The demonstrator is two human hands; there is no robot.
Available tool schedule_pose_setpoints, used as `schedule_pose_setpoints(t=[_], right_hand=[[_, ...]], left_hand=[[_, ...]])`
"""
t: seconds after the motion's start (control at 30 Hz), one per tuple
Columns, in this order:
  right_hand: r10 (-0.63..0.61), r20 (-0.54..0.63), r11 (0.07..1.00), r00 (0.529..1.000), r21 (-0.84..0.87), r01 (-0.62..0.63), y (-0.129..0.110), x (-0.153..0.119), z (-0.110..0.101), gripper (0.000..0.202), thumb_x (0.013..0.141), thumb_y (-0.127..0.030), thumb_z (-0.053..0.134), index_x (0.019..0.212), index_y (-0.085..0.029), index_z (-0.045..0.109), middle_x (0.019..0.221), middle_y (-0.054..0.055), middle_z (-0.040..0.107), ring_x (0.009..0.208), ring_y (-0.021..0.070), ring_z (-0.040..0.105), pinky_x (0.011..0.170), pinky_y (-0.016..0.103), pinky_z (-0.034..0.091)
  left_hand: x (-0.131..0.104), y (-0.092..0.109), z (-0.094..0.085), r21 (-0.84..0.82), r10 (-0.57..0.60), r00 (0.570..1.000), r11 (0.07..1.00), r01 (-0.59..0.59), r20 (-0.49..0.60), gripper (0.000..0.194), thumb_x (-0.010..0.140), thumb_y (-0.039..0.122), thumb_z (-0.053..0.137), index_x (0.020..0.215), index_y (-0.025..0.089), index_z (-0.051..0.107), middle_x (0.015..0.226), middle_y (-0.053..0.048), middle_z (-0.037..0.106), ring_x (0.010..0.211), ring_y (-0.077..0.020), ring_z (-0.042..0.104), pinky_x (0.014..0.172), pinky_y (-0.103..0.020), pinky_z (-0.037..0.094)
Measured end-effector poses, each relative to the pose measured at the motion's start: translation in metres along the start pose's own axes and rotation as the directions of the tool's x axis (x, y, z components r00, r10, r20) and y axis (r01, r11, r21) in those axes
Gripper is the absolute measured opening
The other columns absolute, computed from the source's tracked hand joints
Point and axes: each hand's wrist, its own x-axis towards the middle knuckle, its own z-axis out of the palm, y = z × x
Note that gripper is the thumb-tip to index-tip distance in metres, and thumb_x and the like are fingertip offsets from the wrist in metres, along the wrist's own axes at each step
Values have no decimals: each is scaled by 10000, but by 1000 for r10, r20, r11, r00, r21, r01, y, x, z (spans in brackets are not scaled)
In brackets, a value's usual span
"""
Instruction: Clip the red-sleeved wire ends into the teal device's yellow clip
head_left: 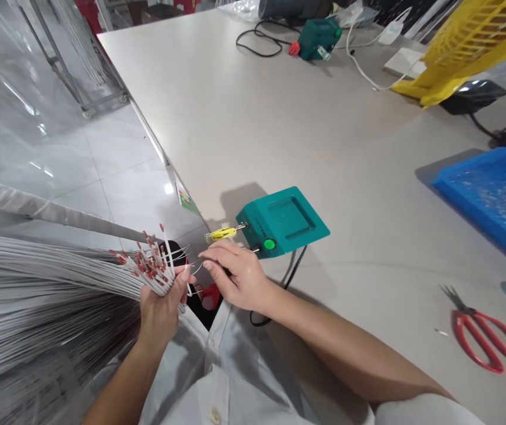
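Bundle of white cables (150, 268), its many tips reddish brown, gathered in your left hand (163, 307) at the lower left of the head view, off the edge of the pale surface (235, 118). Your left fingers and thumb are closed around the bundle just below the tips. Your right hand (237, 274) is just to the right of it, fingers partly curled, thumb and forefinger close together beside a thin curved wire (197, 270) in the gap between your hands; you cannot tell from this view whether they grip it.

The bundle lies to the left of your right hand, with your left hand directly on it. The gathered end has its long axis slanting up and left from your left fist, and the tips fan that way, away from your body. Behind and under it, a mass of long grey-white cables (49, 265) runs sideways out to the left edge; how they join the gathered end is hidden.

Just beyond your right fingers, a yellow crocodile clip (222, 234) juts leftward from a green box (286, 221) with a round green button, its clip end pointing toward the surface edge. Your right hand is the nearer to it.
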Motion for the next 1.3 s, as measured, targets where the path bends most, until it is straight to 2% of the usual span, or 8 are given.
schedule_pose_setpoints(t=[0.2,0.43,0.7,0.87,0.97,1.03,1.17,1.3], right_hand=[[-43,5,993,999,108,42,-2,0,7,146,839,-191,483,916,-157,602,857,75,637,777,133,592,697,249,495],[-147,202,955,968,-227,192,-7,3,-2,213,859,-181,400,831,-137,606,777,70,610,708,149,557,567,250,423],[193,300,981,934,-81,-177,-23,7,-11,154,798,-152,458,725,-140,593,720,39,577,608,122,527,535,237,399],[415,631,555,656,396,-732,-12,11,-8,112,773,-197,490,697,-160,563,441,-67,474,371,58,437,402,169,363],[336,810,183,481,445,-877,-4,13,-4,115,728,-180,515,617,-150,526,388,-82,440,314,53,425,342,156,344],[333,833,127,441,424,-897,-2,14,-1,130,704,-151,516,575,-144,505,414,-76,446,312,59,454,321,158,349],[472,695,239,543,492,-837,-9,11,2,127,798,-197,463,708,-146,538,592,-51,517,354,36,478,349,153,380],[326,299,762,897,478,-437,-15,7,-3,192,850,-283,462,945,-165,580,831,21,591,531,62,537,479,189,431]], left_hand=[[-3,1,5,-5,-2,995,1000,2,104,179,750,321,597,684,161,643,467,52,424,449,-87,380,453,-221,313],[1,5,3,125,58,993,990,-70,100,80,670,220,642,641,148,664,444,38,495,439,-106,442,450,-225,368],[3,0,-4,221,237,963,940,-261,131,81,642,158,665,712,182,698,723,-38,692,698,-200,620,698,-302,474],[-1,12,-5,208,294,950,927,-311,107,59,620,162,675,671,193,680,679,-34,683,669,-202,621,679,-312,487],[-2,13,-6,197,303,943,925,-326,138,47,605,160,687,626,195,664,621,-23,656,618,-189,602,635,-307,484],[-2,8,-7,153,284,949,941,-303,137,51,619,157,682,646,188,654,595,-8,632,552,-160,570,575,-288,469],[2,-3,-8,23,176,983,984,-178,60,84,636,204,685,681,167,624,486,37,542,422,-105,466,442,-239,383],[3,-1,-5,65,65,996,995,-70,68,110,652,248,675,674,151,627,446,46,495,424,-97,436,434,-228,345]])
